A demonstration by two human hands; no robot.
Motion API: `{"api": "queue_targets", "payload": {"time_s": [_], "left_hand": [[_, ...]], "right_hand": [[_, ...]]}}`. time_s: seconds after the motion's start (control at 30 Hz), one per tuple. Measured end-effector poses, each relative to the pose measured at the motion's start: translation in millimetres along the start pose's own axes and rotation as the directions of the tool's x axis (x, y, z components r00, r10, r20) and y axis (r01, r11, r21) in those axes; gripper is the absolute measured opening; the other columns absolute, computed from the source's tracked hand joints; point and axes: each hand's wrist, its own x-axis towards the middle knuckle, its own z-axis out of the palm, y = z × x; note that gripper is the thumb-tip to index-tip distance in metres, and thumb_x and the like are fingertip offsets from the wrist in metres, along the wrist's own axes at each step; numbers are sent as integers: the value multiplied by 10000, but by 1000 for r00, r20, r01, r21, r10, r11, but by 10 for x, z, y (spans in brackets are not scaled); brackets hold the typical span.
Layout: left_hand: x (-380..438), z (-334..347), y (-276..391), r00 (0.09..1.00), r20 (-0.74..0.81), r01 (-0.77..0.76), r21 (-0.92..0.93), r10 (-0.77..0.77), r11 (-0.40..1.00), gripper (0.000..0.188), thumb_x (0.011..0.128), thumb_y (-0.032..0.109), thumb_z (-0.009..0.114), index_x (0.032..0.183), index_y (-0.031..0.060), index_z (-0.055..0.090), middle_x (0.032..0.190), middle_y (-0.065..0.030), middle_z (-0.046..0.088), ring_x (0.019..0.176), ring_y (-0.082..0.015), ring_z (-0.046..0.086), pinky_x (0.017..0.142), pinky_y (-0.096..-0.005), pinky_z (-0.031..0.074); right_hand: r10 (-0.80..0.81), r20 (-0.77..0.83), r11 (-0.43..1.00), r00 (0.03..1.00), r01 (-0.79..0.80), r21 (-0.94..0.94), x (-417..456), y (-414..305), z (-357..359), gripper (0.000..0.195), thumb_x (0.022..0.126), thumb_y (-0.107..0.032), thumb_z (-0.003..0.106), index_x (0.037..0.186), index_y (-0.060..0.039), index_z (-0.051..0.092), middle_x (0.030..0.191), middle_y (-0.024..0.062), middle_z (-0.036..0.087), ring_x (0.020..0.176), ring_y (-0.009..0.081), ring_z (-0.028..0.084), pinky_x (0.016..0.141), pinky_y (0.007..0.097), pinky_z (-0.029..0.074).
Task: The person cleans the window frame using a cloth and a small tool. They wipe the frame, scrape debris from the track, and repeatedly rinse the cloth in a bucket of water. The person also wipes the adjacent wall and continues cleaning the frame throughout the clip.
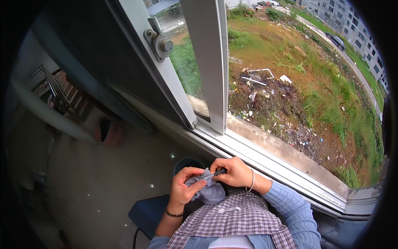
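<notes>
Between the thumb and fingers of my left hand (186, 183) is a bunched grey-blue cloth (209, 192), its lower part hanging in front of the checked apron (245, 214). My right hand (234, 171) grips the black handle of a slim tool (220, 171), apparently a screwdriver. Its thin metal shaft points left and lies against the upper part of the cloth; the tip is hidden in the folds or too small to make out. Both hands are close together in front of my chest, beside the white window sill track (261, 162).
A sliding window sash (214, 68) with a latch (163, 45) stands above the track. A dark round bucket (182, 163) is beneath my hands. At lower left is a blue boxy object (147, 213) near a black cable (135, 235). A stair railing (53, 84) shows far left.
</notes>
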Motion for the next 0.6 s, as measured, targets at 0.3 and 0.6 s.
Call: {"api": "queue_targets", "payload": {"time_s": [0.3, 0.6], "left_hand": [[-80, -100, -30, 963, 41, 256, 177, -267, 950, 307, 795, -24, 721, 1087, -15, 628, 1078, -110, 662, 952, -150, 647, 862, -271, 505], [110, 39, -28, 976, 215, 19, 65, -33, 998, 516, 752, -90, 742, 1190, 29, 497, 1177, -205, 606, 1076, -237, 636, 936, -337, 513]], "right_hand": [[40, 10, 997, 999, -41, 69, -87, -3, 22, 371, 865, -297, 689, 1161, -94, 594, 798, 118, 652, 699, 316, 656, 602, 397, 488], [-222, -275, 973, 936, 229, -5, -266, 9, 67, 216, 718, -112, 692, 925, -71, 650, 719, 106, 631, 665, 303, 640, 591, 388, 504]]}}
